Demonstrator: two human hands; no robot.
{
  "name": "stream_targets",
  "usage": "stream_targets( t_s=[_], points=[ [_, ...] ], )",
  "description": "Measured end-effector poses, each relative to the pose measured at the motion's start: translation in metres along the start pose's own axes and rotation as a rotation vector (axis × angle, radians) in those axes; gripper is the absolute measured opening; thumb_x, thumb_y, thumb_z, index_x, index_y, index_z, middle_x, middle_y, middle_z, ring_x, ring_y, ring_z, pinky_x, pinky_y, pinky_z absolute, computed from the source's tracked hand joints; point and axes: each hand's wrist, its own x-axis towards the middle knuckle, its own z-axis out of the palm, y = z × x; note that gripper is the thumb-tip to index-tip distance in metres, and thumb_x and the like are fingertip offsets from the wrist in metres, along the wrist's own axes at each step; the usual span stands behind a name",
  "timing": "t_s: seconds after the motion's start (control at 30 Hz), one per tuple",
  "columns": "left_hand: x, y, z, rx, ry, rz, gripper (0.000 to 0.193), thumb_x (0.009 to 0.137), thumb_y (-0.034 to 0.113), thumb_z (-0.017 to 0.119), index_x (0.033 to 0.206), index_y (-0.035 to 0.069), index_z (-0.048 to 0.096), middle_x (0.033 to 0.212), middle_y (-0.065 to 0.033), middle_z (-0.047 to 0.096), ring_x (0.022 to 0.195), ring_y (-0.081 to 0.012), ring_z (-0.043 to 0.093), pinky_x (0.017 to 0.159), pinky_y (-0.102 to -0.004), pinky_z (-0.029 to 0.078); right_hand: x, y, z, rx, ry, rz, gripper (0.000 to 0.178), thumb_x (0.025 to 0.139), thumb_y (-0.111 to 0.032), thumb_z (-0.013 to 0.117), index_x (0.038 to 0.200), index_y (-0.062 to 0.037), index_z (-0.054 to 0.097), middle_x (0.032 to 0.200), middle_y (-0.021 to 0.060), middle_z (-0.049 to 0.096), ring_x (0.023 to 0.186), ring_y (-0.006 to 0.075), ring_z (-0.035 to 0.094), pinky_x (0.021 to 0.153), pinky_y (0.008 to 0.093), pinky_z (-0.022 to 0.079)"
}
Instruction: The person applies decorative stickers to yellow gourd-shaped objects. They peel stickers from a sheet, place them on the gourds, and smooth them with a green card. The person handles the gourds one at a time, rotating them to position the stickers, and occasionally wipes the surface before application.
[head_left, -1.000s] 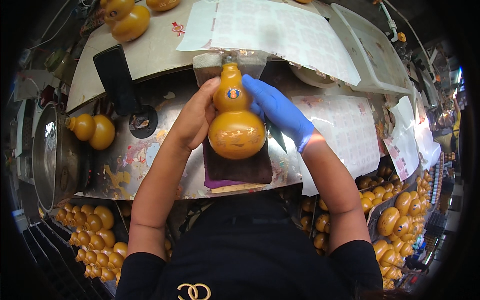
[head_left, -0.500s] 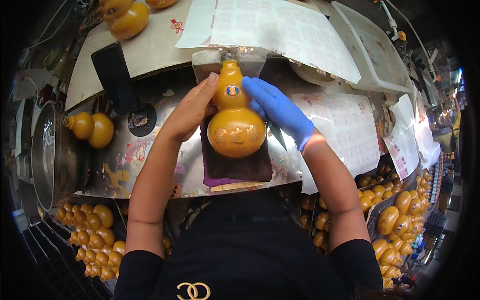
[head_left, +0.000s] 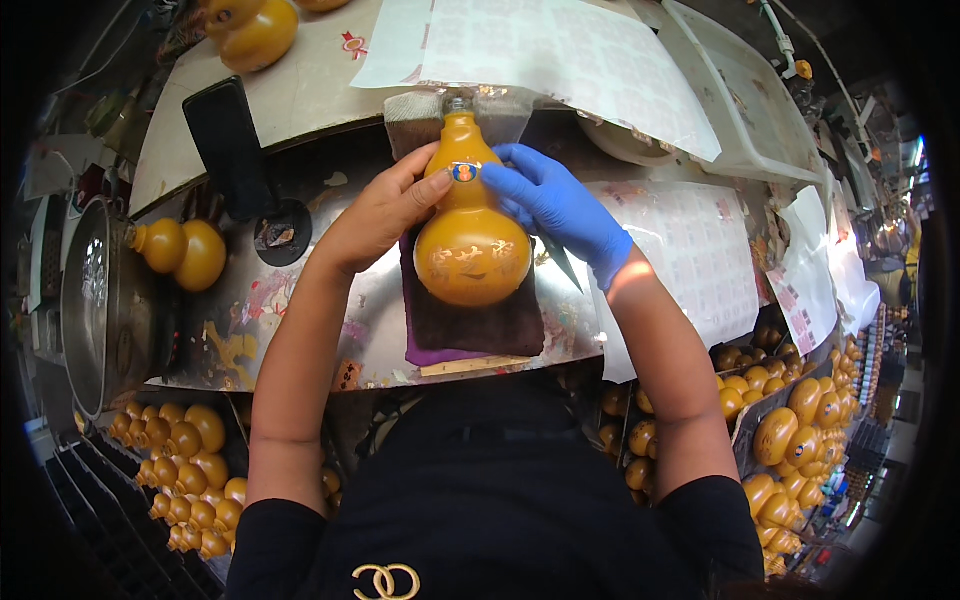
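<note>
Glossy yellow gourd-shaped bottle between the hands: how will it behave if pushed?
The glossy yellow gourd-shaped bottle would likely roll on its side, given its rounded bulbs. Its shiny surface may slip against the blue-gloved right hand. Probably stiff: no denting shows where the bare left hand touches.

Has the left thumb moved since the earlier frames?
Yes: against the black phone, the left thumb has shifted rightward and toward the person, now beside the blue emblem on the gourd bottle.
</note>
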Motion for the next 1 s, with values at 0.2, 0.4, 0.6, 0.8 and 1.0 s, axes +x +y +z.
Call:
stream_targets(
  t_s=[0.2,0.4,0.6,0.8,1.0],
  points=[
    [0.001,0.000,0.022,-0.046,0.114,0.059,0.059,0.090,0.034,0.063,0.133,0.000,0.041,0.115,-0.0087,0.057,0.104,-0.0140,0.056,0.091,-0.0274,0.045,-0.026,0.031,-0.029,0.852,0.427,0.173,0.039,0.093,-0.040,0.052,0.102,-0.0031,0.060,0.082,0.0046,0.059,0.075,0.0174,0.060,0.065,0.0271,0.049],
    [-0.001,0.001,0.024,-0.038,0.124,0.064,0.060,0.087,0.029,0.067,0.133,0.000,0.040,0.115,-0.0098,0.057,0.104,-0.0156,0.057,0.090,-0.0289,0.047,-0.034,-0.013,-0.012,0.475,0.278,-0.295,0.037,0.085,-0.009,0.066,0.120,-0.0044,0.053,0.107,0.0065,0.061,0.099,0.0175,0.060,0.085,0.0289,0.049],
    [-0.001,-0.006,0.022,-0.011,0.120,0.106,0.065,0.086,0.026,0.069,0.136,0.000,0.036,0.119,-0.0119,0.055,0.108,-0.0181,0.056,0.092,-0.0307,0.046,0.000,-0.072,-0.008,-0.576,-0.120,-0.426,0.030,0.089,-0.013,0.061,0.116,-0.0028,0.056,0.108,0.0083,0.063,0.101,0.0155,0.059,0.092,0.0297,0.046],
    [-0.002,-0.002,0.025,-0.023,0.132,0.060,0.063,0.087,0.029,0.067,0.134,-0.001,0.038,0.118,-0.0121,0.055,0.107,-0.0174,0.055,0.092,-0.0302,0.046,0.033,-0.075,-0.019,-0.712,-0.092,-0.425,0.038,0.082,-0.020,0.062,0.116,-0.0029,0.058,0.105,0.0185,0.065,0.095,0.0268,0.065,0.086,0.0341,0.051],
    [0.009,-0.001,0.024,-0.121,0.190,-0.021,0.051,0.094,0.033,0.053,0.129,-0.002,0.042,0.117,-0.0116,0.055,0.108,-0.0166,0.054,0.091,-0.0285,0.045,0.024,-0.071,-0.010,-0.723,0.077,-0.566,0.032,0.082,-0.014,0.064,0.112,-0.0062,0.060,0.102,0.0150,0.066,0.092,0.0285,0.065,0.082,0.0336,0.052]
  ],
)
